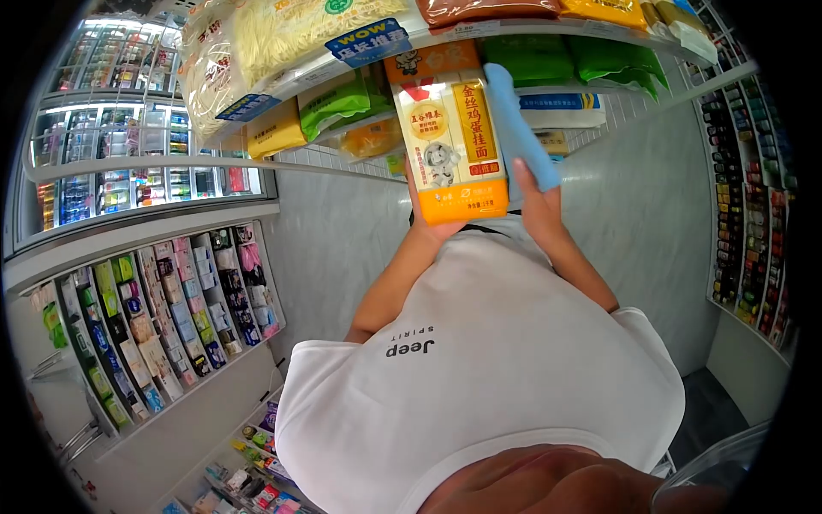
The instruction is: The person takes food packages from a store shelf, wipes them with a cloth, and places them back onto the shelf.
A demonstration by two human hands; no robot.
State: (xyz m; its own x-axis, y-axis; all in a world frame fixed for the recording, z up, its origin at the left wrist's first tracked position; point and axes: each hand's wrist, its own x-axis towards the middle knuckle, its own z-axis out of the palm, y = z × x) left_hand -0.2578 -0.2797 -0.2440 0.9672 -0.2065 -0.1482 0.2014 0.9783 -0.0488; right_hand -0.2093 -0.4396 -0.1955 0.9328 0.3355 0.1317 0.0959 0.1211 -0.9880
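Note:
My left hand (434, 227) is closed around the lower end of a yellow, white and orange pack of dried noodles (449, 137). The pack is upright, its printed front towards me, and its top is near the edge of the wire shelf (548, 38). In my right hand (539, 206) is a light blue cloth (521, 128), which lies along the right side of the pack. The pack hides part of my left fingers.
Above are bagged noodles (317, 34) on the upper shelf. Green packets (338, 103) and a yellow packet (276, 137) sit below. Drink coolers (128, 128) and a rack of small goods (163, 317) stand left; bottle shelves (753, 214) stand right. Grey floor (342, 240) shows between.

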